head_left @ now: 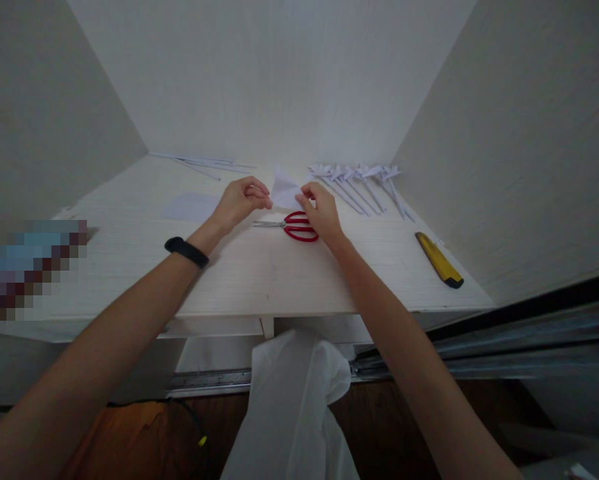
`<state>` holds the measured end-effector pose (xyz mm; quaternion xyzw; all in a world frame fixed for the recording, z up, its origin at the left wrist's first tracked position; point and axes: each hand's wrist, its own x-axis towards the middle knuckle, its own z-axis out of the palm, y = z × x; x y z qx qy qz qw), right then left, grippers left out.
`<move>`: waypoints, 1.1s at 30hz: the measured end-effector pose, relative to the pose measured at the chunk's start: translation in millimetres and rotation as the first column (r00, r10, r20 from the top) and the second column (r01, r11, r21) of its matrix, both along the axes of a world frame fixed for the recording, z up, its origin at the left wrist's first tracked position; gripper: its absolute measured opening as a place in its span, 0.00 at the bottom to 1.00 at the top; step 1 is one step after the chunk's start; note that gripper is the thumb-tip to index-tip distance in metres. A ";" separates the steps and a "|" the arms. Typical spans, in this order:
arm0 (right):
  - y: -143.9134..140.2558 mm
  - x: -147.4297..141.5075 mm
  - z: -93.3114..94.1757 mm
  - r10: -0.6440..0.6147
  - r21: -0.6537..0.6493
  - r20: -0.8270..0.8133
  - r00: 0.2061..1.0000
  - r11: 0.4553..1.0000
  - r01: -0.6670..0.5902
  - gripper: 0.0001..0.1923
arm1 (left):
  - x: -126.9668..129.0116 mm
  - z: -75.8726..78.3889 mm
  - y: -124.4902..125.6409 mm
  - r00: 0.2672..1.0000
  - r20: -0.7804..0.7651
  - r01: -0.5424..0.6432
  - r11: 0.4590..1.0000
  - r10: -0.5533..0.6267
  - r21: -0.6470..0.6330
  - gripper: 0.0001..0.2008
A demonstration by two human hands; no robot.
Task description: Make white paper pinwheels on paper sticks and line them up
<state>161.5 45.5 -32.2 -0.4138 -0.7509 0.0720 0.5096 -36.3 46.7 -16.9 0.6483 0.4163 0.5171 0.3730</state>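
Note:
Both of my hands pinch a small folded piece of white paper (283, 188) held just above the white table (259, 273). My left hand (242, 200) grips its left edge, and a black band sits on that wrist. My right hand (319, 210) grips the right edge. Red-handled scissors (293, 227) lie on the table right under and between my hands, blades pointing left.
A row of several folded white paper pieces on long stems (362, 183) lies at the back right. A yellow utility knife (438, 260) rests near the right edge. A flat paper sheet (192, 205) and thin paper strips (204, 162) lie at the left and back. White walls enclose the table.

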 end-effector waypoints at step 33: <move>-0.5 0.0 3.0 0.010 -0.107 -0.150 0.989 0.994 -0.027 0.09 | -3.8 -1.4 2.5 0.988 -0.096 0.110 0.991 -0.118 -0.078 0.09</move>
